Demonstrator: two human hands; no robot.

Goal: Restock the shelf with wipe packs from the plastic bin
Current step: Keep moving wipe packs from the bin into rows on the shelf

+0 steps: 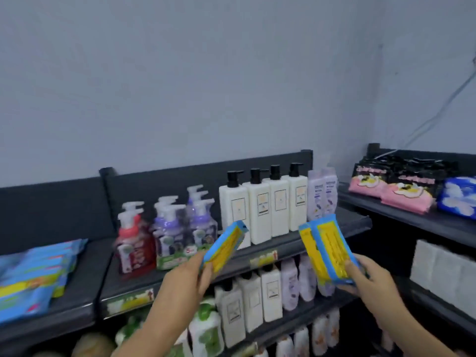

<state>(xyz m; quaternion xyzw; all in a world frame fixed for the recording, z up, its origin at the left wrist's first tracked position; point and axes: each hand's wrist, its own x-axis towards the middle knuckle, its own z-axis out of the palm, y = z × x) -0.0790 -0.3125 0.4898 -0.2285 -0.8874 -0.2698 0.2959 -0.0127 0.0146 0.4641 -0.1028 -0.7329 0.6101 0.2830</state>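
Note:
My left hand [192, 275] grips one blue and yellow wipe pack [224, 247] by its lower end, tilted up toward the top shelf [304, 243]. My right hand [365, 275] holds two more of the same wipe packs [325, 249] side by side, raised in front of the shelf's right end. A stack of matching blue wipe packs [36, 274] lies on the top shelf at the far left. The plastic bin is out of view.
Pump soap bottles [164, 233] and white pump bottles [265, 204] fill the top shelf's middle, with purple pouches [322, 194] at its right end. Lower shelves hold more bottles [252, 300]. A side shelf [401, 215] at right carries pink and black packs [386, 186].

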